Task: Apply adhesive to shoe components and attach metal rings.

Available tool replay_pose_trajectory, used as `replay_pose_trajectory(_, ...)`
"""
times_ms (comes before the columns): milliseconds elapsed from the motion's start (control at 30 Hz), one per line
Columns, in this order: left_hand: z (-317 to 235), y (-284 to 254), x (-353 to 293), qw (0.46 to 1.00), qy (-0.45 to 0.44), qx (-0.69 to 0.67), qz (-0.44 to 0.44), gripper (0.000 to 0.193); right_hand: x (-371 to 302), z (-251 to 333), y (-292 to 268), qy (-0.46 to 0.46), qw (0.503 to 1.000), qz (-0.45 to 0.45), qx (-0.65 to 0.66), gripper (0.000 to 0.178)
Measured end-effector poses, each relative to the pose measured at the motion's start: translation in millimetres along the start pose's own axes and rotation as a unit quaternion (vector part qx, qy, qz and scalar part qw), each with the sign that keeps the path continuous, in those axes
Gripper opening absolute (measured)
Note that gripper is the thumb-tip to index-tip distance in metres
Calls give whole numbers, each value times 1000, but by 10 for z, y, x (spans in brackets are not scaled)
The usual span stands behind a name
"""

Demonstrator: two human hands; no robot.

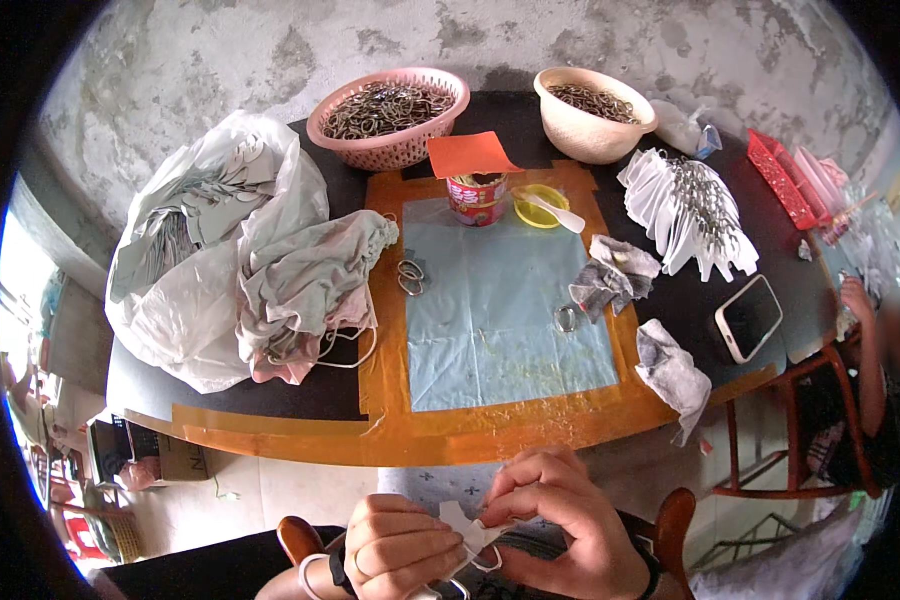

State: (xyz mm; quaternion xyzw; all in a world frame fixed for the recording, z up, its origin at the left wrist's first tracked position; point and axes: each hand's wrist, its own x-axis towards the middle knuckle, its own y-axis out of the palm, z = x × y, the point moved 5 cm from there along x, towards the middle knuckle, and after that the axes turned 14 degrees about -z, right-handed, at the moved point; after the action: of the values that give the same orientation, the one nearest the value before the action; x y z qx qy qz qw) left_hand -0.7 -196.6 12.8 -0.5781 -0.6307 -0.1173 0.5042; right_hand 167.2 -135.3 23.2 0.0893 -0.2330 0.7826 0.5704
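Observation:
At the table's near edge, low in the view, my left hand (395, 550) is closed on a small white flat piece (457, 520). My right hand (560, 515) pinches the same piece from the other side, thumb and fingers close together. A pale curved loop shows below the fingertips; I cannot make out whether it belongs to the piece. Beyond, a blue sheet (490, 300) is taped down with orange-brown tape. Several metal rings (410, 278) lie at its left, and another metal ring (566, 319) at its right.
Pink (390, 155) and cream (582, 145) baskets hold metal rings. A plastic bag (180, 330) holds white pieces; a cloth (305, 270) lies beside it. A tin (475, 205), yellow lid (541, 212), ringed white pieces (660, 210), rags (670, 365) and a phone (750, 318) stand around. Someone sits right.

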Motion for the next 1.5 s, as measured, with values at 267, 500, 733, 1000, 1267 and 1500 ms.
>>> replay_pose_trajectory(267, -34, 112, -89, 999, -14, -22, -43, 24, -132, -45, 16, 115, 989, -16, 94, 23)
replay_pose_trajectory(500, -61, 168, 9, 996, -85, -14, -37, 22, -113, 36, -16, 19, 998, -33, 44, 21)
replay_pose_trajectory(733, -20, 201, 2, 952, -215, -200, -86, 13, -51, 55, 3, -45, 996, -35, 74, 19)
replay_pose_trajectory(1000, 124, 278, -192, 886, -350, -207, -225, 16, -34, -47, 86, -55, 992, -112, 30, 19)
replay_pose_trajectory(1267, -25, 27, -100, 986, -75, 112, -93, 35, -190, 32, 171, 36, 989, -132, 59, 18)
replay_pose_trajectory(1500, -27, -23, -179, 991, 20, 127, -41, 37, -169, 82, 165, 17, 990, -132, 44, 17)
